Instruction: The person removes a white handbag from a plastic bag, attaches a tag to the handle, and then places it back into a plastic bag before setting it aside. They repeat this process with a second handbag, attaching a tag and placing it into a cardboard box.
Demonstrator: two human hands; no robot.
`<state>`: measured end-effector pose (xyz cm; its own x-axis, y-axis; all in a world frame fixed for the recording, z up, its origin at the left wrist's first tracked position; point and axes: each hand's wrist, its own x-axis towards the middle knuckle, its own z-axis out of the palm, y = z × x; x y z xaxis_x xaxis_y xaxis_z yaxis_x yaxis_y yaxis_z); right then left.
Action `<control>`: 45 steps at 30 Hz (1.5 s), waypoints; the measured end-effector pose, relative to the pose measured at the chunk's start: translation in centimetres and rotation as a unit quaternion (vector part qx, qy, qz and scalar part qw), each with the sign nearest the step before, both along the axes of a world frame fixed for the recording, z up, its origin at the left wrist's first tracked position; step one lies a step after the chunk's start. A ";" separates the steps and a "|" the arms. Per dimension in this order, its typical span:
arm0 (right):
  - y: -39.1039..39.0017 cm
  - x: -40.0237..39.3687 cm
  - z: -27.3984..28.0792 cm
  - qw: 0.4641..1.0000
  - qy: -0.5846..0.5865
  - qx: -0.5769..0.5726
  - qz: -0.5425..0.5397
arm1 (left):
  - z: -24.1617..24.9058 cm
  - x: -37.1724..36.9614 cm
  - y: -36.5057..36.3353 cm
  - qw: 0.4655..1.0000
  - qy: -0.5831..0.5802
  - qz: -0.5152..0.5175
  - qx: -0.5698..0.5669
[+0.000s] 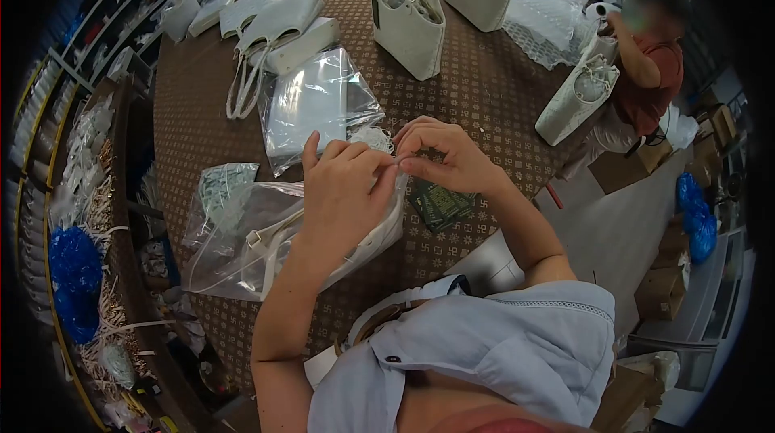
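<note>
My left hand [345, 189] and my right hand [444, 154] meet over the brown patterned table, fingertips pinched together. Whatever lies between the fingers is too small to make out. Just under them is a white handbag [371, 241] with its strap, partly covered by my left hand and forearm. A clear plastic bag [230, 259] spreads around the strap on the left. Thin white strings [371, 139] lie right behind my fingertips. Dark green printed cards [442, 205] rest beneath my right wrist.
Behind my hands lies a plastic-wrapped white packet [311, 106]. White handbags [278, 17] lie at the back left; another handbag [408, 29] stands mid-table. A co-worker [650, 62] sits at the right beside bubble wrap [549, 25]. Packed shelves [121, 17] line the left.
</note>
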<state>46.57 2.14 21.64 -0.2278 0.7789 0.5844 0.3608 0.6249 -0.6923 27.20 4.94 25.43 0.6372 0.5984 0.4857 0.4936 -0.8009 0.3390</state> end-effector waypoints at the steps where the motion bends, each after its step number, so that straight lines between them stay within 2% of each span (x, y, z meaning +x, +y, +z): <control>1: 0.0 0.0 0.0 1.000 -0.003 0.001 0.000 | -0.1 0.0 0.0 1.000 0.000 0.001 -0.001; 10: -0.4 -0.3 -0.3 0.999 0.002 0.012 -0.030 | -0.3 0.2 0.0 0.998 -0.037 -0.024 0.054; 14: -1.4 -0.1 0.6 0.997 -0.022 0.024 -0.072 | -0.6 -1.9 -1.0 0.998 0.023 -0.012 0.055; 15: -1.2 0.6 0.9 0.997 -0.048 0.051 -0.041 | -0.6 -3.2 -0.9 0.997 0.037 0.010 0.070; 17: -1.2 0.8 0.0 0.998 -0.019 0.015 -0.051 | -1.7 -4.9 -0.9 0.985 0.101 0.055 0.126; 19: -1.2 0.8 0.4 0.996 -0.033 -0.055 -0.054 | -2.5 -5.1 -1.3 0.988 0.064 0.071 0.120; 22: -1.1 -1.1 2.8 0.996 -0.005 -0.053 -0.064 | -2.7 -5.2 -1.2 0.984 0.048 0.090 0.149; 24: -1.2 -2.6 4.5 0.978 -0.170 0.073 -0.102 | -3.1 -4.6 -0.9 0.984 0.033 0.094 0.145; 25: -1.2 -3.3 4.7 0.978 -0.174 0.061 -0.095 | -3.2 -4.3 -1.2 0.986 0.031 0.098 0.132; 27: -1.0 -4.4 4.9 0.955 -0.263 0.113 -0.077 | -3.0 -3.9 -1.5 0.986 0.007 0.083 0.142; 30: -1.0 -4.3 4.9 0.943 -0.310 0.103 -0.064 | -2.4 -4.5 -2.0 0.988 0.009 0.073 0.133; 35: -1.9 -4.2 5.1 0.949 -0.292 0.098 -0.066 | -2.2 -6.3 -2.1 0.990 0.029 0.060 0.123; 37: -2.0 -3.6 5.2 0.952 -0.277 0.112 -0.073 | -2.5 -8.4 -1.4 0.985 0.029 0.092 0.144; 41: -2.8 -3.3 6.2 0.956 -0.285 0.039 -0.063 | -3.0 -11.1 -1.0 0.972 0.063 0.132 0.185; 43: -2.3 -5.5 6.5 0.958 -0.280 0.020 -0.064 | -2.3 -10.1 -0.9 0.970 0.057 0.123 0.200; 45: -1.2 -8.5 5.7 0.942 -0.302 0.139 -0.049 | -2.2 -9.3 -0.8 0.968 0.053 0.117 0.215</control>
<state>38.06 0.94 27.35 -0.5183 0.6501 0.5556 0.7024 0.6942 -0.1570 17.89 4.12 23.26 0.5689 0.4895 0.6609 0.6918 -0.7193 -0.0627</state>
